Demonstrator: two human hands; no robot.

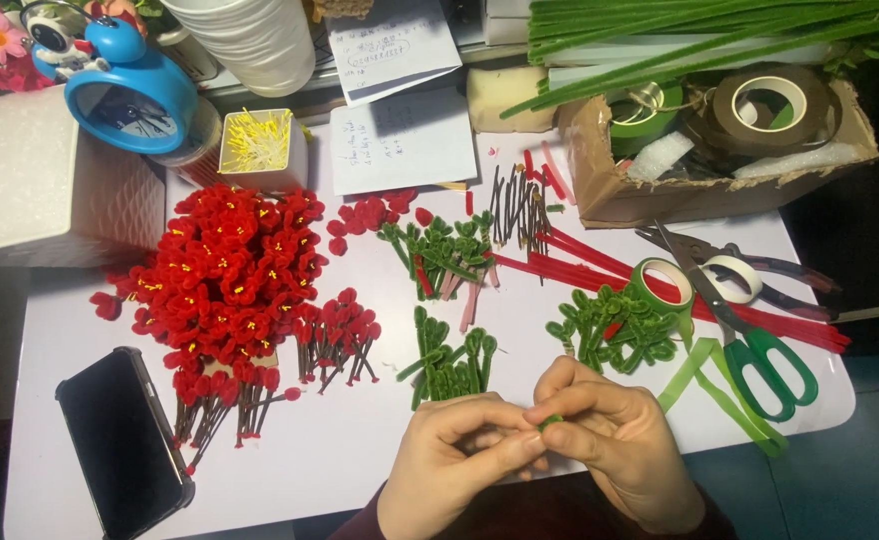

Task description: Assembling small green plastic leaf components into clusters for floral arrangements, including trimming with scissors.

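My left hand (455,460) and my right hand (610,440) meet at the table's near edge, fingers pinched together around a small green piece (550,421), mostly hidden by the fingertips. Just beyond them lies a bunch of green pipe-cleaner leaves (450,360). Another green leaf pile (610,325) sits to the right, beside a roll of green tape (660,285). A large heap of red pipe-cleaner flowers (235,270) with dark stems covers the left of the white table (330,450).
A black phone (125,440) lies near left. Green-handled scissors (760,350) and pliers (750,265) lie right, over long red pipe cleaners (600,270). A cardboard box (720,140) with tape rolls, paper notes (400,145), a blue clock (125,90) and a yellow-stamen box (260,145) stand behind.
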